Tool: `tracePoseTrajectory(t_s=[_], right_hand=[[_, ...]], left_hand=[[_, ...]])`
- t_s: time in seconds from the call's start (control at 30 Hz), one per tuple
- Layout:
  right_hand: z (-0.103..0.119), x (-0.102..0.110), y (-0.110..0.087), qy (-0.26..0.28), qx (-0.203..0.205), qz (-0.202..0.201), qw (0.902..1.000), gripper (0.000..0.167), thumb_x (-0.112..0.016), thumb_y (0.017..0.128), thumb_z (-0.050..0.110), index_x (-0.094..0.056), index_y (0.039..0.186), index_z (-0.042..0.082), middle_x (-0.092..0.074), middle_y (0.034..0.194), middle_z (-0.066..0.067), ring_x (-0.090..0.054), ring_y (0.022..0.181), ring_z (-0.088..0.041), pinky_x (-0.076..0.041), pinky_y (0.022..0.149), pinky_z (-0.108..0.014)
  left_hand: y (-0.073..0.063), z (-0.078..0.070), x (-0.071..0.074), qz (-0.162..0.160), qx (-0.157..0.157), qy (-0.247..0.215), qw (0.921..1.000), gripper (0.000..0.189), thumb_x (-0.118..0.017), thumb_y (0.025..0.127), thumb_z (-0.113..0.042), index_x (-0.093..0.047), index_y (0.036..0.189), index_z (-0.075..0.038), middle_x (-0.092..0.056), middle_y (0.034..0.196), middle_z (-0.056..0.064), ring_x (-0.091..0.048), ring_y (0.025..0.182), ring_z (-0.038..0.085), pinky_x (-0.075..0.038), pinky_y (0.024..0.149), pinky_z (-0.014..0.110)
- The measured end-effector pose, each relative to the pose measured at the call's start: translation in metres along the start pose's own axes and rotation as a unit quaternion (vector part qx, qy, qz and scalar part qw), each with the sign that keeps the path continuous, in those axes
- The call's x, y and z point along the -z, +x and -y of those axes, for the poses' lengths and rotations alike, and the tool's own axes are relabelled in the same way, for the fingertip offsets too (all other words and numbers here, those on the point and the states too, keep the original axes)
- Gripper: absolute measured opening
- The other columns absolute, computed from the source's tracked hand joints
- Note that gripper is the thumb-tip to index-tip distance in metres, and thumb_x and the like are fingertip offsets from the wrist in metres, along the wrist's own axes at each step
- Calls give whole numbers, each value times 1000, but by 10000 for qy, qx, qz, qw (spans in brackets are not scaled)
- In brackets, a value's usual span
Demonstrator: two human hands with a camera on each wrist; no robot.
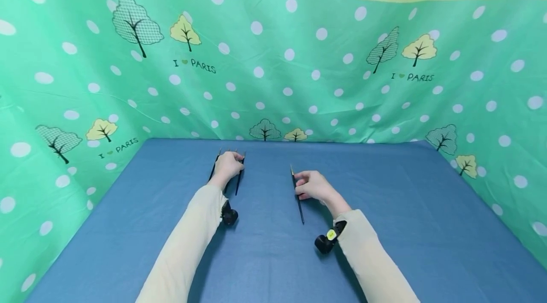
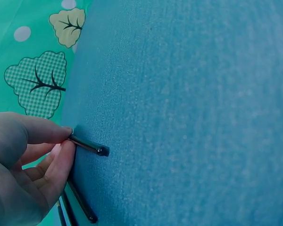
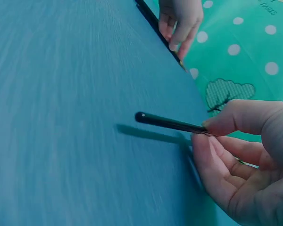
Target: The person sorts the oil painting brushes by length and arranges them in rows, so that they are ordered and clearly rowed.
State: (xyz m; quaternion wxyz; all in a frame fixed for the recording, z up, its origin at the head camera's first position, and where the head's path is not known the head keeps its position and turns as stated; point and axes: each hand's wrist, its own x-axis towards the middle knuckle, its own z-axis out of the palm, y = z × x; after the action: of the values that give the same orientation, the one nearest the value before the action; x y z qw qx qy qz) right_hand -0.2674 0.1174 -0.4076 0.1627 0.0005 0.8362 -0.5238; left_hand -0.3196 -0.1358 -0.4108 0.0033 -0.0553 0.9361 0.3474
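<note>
At the far left of the table, my left hand [image 1: 228,166] pinches a thin black paintbrush [image 1: 239,183] between thumb and fingers. The left wrist view shows the dark handle of that pinched paintbrush [image 2: 87,144] jutting out past the fingertips. Several similar paintbrushes [image 1: 213,170] lie beside and under this hand, partly hidden by it. Right of the middle, my right hand [image 1: 315,185] holds another black paintbrush [image 1: 297,197] by thumb and fingertips, its bristle end pointing away from me. In the right wrist view, this paintbrush's handle [image 3: 167,123] is raised above the cloth, casting a shadow.
A blue cloth [image 1: 273,255] covers the table. Behind it and at both sides hangs a green curtain [image 1: 273,51] with white dots and printed trees. A black wrist camera [image 1: 230,215] is on the left wrist, another wrist camera [image 1: 326,243] on the right.
</note>
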Motion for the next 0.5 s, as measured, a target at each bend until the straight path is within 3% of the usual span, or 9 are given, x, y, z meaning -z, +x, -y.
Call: tracePoseTrajectory(t_s=[0.5], right_hand=[[18,-39,31,669,72,-316,9972,42,-62,80,-4,-56,121,1,-60,100,-15,-64,77,-19,-55,65,-29]], left_hand=[[1,2,0,29,-87,148,9998,30,-60,81,-10,-66,111,-7,-69,92,11,-62,62,15,-50,59,30]])
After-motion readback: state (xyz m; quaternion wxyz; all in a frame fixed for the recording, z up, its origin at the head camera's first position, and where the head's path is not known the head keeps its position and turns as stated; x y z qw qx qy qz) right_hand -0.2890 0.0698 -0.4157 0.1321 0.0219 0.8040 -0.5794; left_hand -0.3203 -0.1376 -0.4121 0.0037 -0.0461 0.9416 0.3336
